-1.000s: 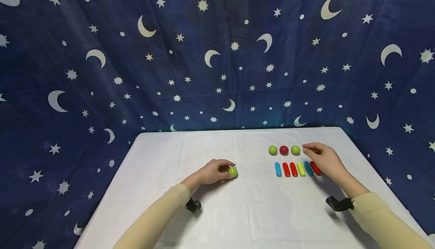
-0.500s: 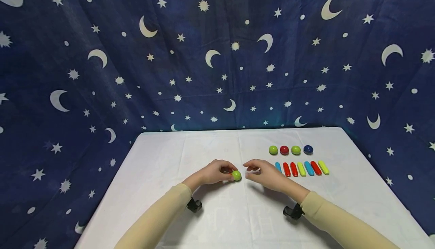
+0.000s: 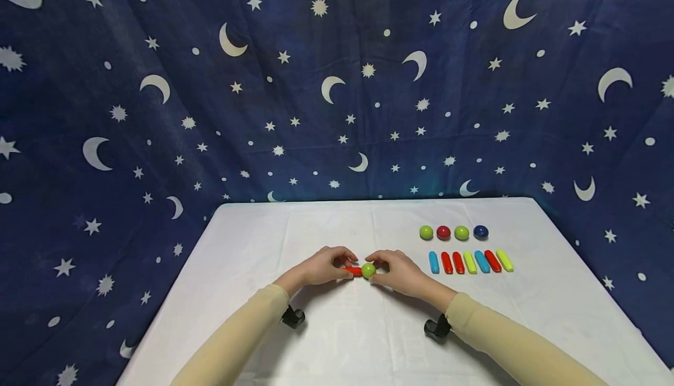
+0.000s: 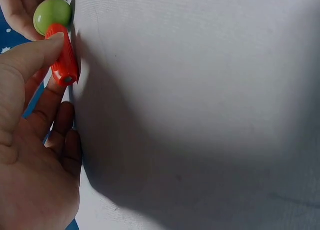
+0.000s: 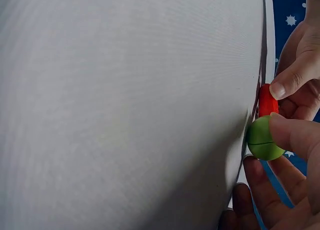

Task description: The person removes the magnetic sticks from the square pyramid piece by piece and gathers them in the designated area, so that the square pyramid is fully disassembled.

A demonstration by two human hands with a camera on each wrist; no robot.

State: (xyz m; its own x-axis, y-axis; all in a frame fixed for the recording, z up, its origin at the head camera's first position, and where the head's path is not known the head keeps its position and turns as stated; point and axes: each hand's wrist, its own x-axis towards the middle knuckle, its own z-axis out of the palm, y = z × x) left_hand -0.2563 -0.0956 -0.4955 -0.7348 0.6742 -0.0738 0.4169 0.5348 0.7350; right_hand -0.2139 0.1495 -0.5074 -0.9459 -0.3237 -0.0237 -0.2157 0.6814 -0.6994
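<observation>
In the middle of the table, my left hand [image 3: 322, 266] pinches a short red rod [image 4: 64, 65] between thumb and fingers. The rod is ribbed, with a small hole in its end face. A green ball [image 3: 368, 271] sits against the rod's other end, seam visible in the right wrist view. My right hand [image 3: 402, 273] holds this ball, thumb on one side and fingertips on the other. Both hands face each other close over the white cloth, the rod and ball forming one line between them.
To the right on the white table [image 3: 316, 345] lies a row of balls: green [image 3: 426, 233], red [image 3: 443, 233], another green [image 3: 461, 233] and dark blue [image 3: 481, 233]. Nearer is a row of blue, red and yellow rods [image 3: 470, 262]. A starry blue curtain [image 3: 295, 82] hangs behind.
My right hand has come left from beside the ball row to the middle and now grips the green ball. My left hand's fingers have shifted left, off the ball, showing the red rod.
</observation>
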